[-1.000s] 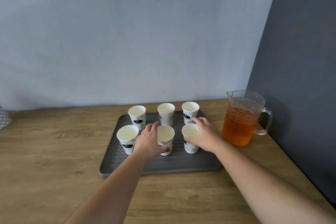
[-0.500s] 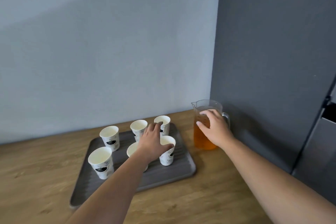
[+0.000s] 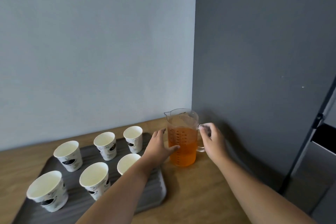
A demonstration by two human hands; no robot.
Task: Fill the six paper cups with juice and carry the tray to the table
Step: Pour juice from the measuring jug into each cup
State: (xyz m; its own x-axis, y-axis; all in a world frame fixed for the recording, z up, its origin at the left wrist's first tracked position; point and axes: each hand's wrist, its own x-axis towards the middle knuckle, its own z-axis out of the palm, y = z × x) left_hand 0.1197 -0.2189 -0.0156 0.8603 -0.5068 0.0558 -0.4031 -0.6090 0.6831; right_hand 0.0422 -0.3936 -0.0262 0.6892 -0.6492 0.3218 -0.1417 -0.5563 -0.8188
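Left hand [image 3: 160, 148] now off the cups, fingers spread flat against jug [image 3: 182, 137]. Right hand [image 3: 212, 140] shifted from rim to handle, fingers curled round it. Jug upright on wooden counter [image 3: 196, 192], just right of grey tray [image 3: 154, 183]. Six paper cups [image 3: 106, 145] empty; nearest-right one partly hidden behind left forearm.

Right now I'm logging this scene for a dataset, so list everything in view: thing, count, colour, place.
cups: six, white with dark print, empty, upright in two rows on the tray
tray: one, dark grey, on the counter's left
jug: one, clear, holding orange juice, right of the tray
counter: one, wood, against the walls
walls: two, pale blue and dark grey
left hand: open, touching the jug's side
right hand: fingers at the jug's handle, grip unclear
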